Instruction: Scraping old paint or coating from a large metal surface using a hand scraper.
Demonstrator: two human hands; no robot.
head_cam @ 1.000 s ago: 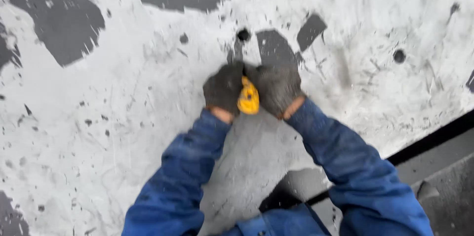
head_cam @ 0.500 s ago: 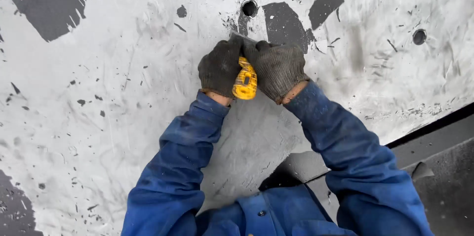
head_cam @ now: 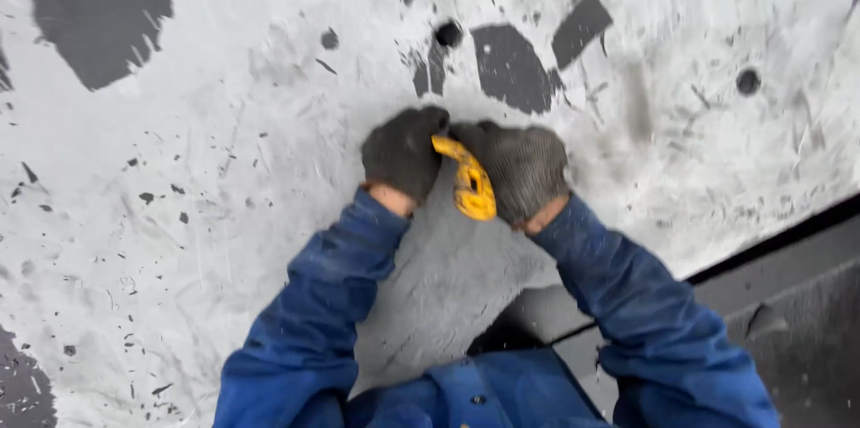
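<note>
Together, both gloved hands (head_cam: 466, 164) around yellow handle (head_cam: 469, 181).

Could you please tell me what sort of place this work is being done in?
Probably a workshop or industrial site: a large grey panel coated in patchy white residue, dark work gloves on both hands, blue work sleeves, and a yellow-handled tool gripped between them.

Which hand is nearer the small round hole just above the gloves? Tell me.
Left. The left hand sits just below the round hole, slightly to its left. The right hand is below and further right. Both grip the yellow tool.
</note>
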